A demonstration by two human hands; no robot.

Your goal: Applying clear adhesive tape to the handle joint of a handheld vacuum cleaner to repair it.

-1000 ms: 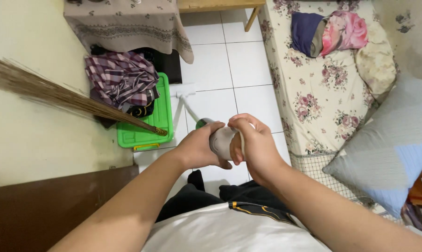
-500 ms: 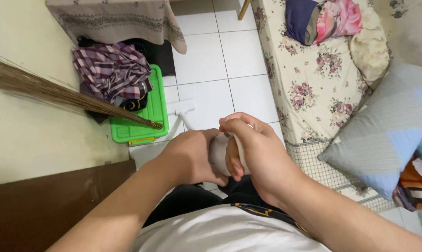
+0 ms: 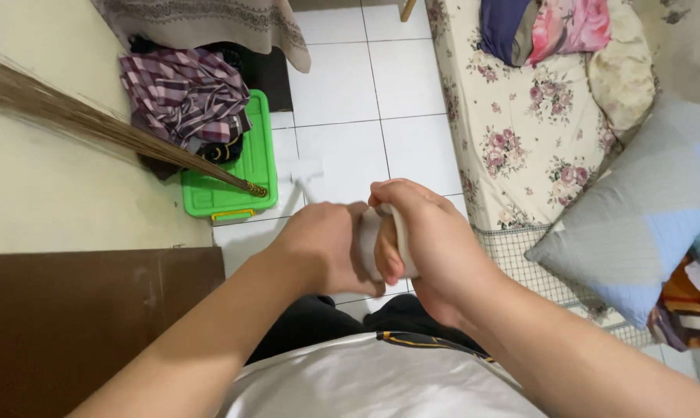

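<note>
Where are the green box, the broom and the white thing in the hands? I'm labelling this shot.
green box (image 3: pixel 251 179), head view, on the bare lid.
broom (image 3: pixel 94 128), head view, on the brown bristles.
white thing (image 3: pixel 368 244), head view, on the strip showing between both hands.

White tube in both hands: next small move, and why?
Probably keep twisting: the right hand wraps the tube end while the left hand grips its other side, both closed tight on it. The tube is mostly hidden, so I can't tell whether any cap is loose; a small further turn seems safest.
</note>
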